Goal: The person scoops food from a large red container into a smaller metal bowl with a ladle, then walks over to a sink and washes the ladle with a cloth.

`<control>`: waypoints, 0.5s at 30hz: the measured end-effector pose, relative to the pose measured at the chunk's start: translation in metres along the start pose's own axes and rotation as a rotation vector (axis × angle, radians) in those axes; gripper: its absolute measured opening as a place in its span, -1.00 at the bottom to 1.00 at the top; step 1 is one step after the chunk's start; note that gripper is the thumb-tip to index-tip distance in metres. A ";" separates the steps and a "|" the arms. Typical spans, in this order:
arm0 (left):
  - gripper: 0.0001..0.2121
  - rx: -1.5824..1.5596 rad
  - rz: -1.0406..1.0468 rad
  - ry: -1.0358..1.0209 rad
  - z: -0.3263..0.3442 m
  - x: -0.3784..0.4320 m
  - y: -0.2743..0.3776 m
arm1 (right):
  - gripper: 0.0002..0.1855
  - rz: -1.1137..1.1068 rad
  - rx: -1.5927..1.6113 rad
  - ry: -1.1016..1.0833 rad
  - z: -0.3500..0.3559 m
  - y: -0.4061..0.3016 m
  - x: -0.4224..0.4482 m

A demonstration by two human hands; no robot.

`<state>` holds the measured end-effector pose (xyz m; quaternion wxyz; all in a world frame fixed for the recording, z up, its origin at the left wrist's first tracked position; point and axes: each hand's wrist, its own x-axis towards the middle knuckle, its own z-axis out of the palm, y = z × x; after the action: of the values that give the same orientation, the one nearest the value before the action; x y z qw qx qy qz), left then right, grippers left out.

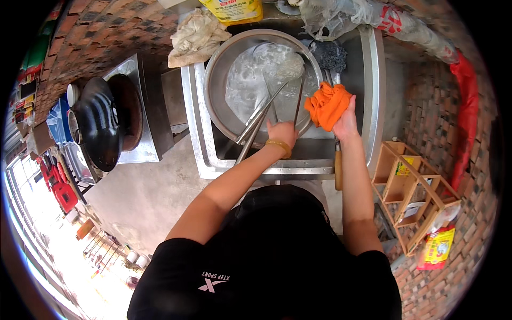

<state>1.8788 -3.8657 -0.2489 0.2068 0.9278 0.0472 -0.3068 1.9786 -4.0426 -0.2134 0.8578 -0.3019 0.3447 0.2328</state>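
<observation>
A large round metal basin (214, 64) of cloudy, sudsy water stands in a stainless steel sink (372, 100). Over the basin's near rim, my left hand (283, 133) has its fingers around the near end of a thin metal utensil (299, 96), whose far end is in the water. Several long metal handles (256, 124) lean across the rim beside that hand. My right hand (346, 122) holds a bunched orange cloth (328, 105) just right of the basin. Beneath that forearm lies a utensil's wooden handle (339, 170). A dark mesh scrubber (334, 56) sits beyond the cloth.
A crumpled beige rag (196, 38) and a yellow detergent container (236, 10) are at the sink's far edge. Plastic-wrapped piping (400, 24) runs at the upper right. A wooden rack (416, 192) stands right; a black wok (100, 124) is on the left.
</observation>
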 end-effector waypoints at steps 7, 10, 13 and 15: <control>-0.66 -0.567 -0.078 -0.007 -0.114 -0.031 0.001 | -0.50 -0.022 -0.037 -0.042 0.056 0.065 -0.027; -0.74 -0.574 0.029 0.015 -0.126 -0.040 0.010 | -0.62 -0.361 -0.480 -0.099 0.087 0.088 -0.020; -0.73 -0.676 0.133 -0.076 -0.139 -0.058 0.015 | -0.56 -0.397 -0.403 0.016 0.090 0.082 0.024; -0.69 -0.572 0.207 -0.003 -0.133 -0.070 0.014 | -0.49 -0.356 -0.156 0.118 0.098 0.071 0.053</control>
<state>1.8984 -3.8207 -0.1054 0.4898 0.8314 0.0366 -0.2598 2.0143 -3.9151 -0.2210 0.8377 -0.4368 0.3166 0.0851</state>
